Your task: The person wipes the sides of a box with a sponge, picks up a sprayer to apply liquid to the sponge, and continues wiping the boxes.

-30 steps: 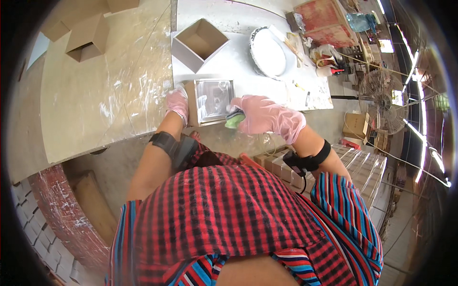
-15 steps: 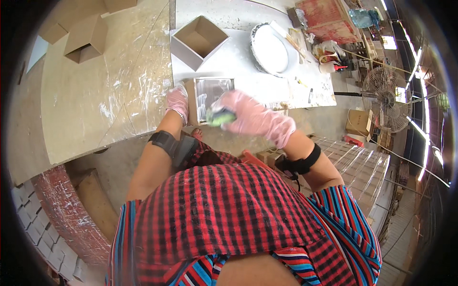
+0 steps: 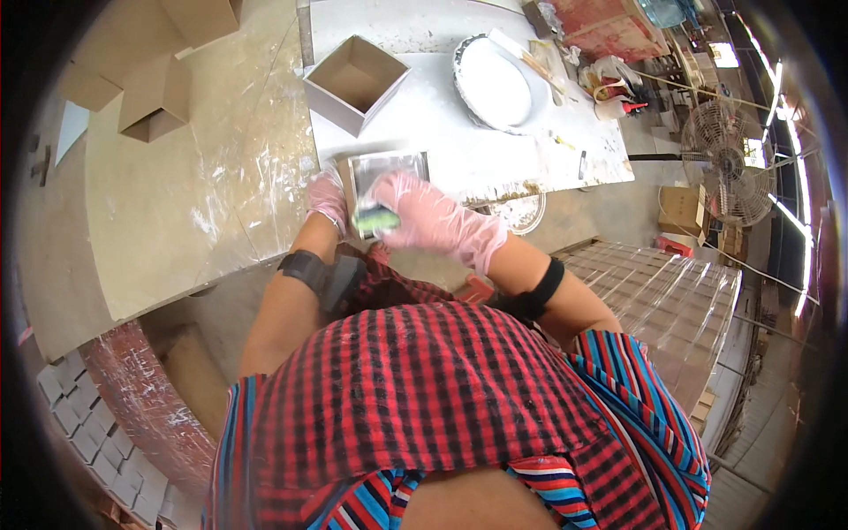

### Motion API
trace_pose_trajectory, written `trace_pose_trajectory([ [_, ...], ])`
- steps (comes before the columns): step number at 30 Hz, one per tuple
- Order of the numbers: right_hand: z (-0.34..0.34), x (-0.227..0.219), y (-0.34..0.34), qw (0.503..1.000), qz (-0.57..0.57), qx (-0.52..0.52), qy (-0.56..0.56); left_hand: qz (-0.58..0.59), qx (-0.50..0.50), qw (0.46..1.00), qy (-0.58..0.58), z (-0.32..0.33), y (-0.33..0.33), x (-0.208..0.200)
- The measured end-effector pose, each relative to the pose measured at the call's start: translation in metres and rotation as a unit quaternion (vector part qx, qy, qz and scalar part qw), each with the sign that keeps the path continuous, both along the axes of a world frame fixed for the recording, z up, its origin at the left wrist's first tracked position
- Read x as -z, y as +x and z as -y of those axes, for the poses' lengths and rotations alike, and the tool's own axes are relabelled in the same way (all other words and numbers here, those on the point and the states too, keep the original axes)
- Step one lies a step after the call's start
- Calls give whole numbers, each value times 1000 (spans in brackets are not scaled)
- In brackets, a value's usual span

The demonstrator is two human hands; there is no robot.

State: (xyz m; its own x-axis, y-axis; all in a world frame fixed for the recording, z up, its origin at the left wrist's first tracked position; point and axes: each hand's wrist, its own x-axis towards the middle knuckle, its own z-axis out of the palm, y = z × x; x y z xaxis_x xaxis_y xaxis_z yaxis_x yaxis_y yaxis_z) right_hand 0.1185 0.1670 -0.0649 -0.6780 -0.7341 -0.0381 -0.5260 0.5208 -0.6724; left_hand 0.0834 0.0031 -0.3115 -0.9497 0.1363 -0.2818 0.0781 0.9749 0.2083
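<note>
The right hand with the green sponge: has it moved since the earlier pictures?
Yes. The right hand and green sponge have shifted left across the shiny square tile, toward the left hand.

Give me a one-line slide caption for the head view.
Gloved right hand presses a green sponge on a shiny square tile steadied by the left hand at a white workbench.

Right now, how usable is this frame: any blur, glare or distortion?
Head view: strong fisheye bend with a dark rim; right hand and green sponge are motion-blurred; metal plate shows soft glare; bright windows at the right edge are overexposed; left hand is sharper.
</note>
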Motion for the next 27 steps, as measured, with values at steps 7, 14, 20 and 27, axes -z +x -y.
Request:
trace_pose_trajectory([
  [7, 7, -2, -10, 978, -174, 113, -33, 10, 112, 986, -124, 0, 3, -5],
  [14, -10, -6, -3, 991, -92, 76, 57, 3, 88, 995, -51, 6, 3, 50],
  [20, -31, 1, -11, 884, 27, 459, -85, 163, -168, 877, 419, 13, -7, 26],
  [27, -86, -29, 20, 803, 34, 546, -237, 22, -340, 779, 526, 14, 17, -173],
])
